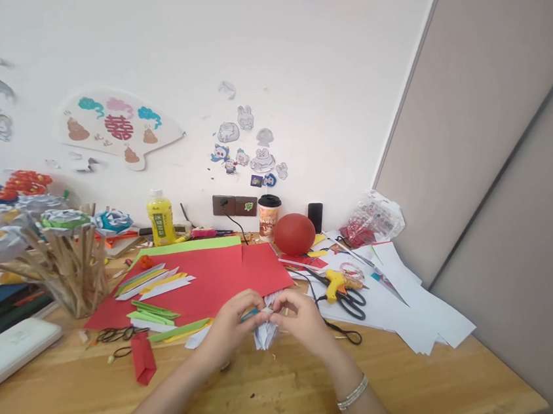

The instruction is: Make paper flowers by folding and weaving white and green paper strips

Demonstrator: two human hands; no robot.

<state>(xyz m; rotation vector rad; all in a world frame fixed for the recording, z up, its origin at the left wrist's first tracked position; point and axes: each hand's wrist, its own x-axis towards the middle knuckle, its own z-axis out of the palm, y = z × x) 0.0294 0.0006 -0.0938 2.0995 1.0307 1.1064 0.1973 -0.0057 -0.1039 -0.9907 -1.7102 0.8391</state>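
Note:
A folded white paper piece (265, 337) with pointed, petal-like ends hangs between my two hands, just above the wooden table. My left hand (235, 321) is closed on its left side, and a bit of blue shows by the fingertips. From the other side my right hand (301, 318) pinches the same piece near its top; the fingertips of both hands nearly meet and hide its middle. Left of my left hand, folded strips in green (154, 313), yellow and white lie on and beside red paper sheets (209, 285).
A yellow glue gun (335, 285) and black-handled scissors (351, 302) lie on white sheets (394, 311) at right. Behind stand a red balloon (295, 234), a paper cup (268, 219) and a yellow bottle (160, 221). Paper flowers (65, 219) on sticks fill a container at left.

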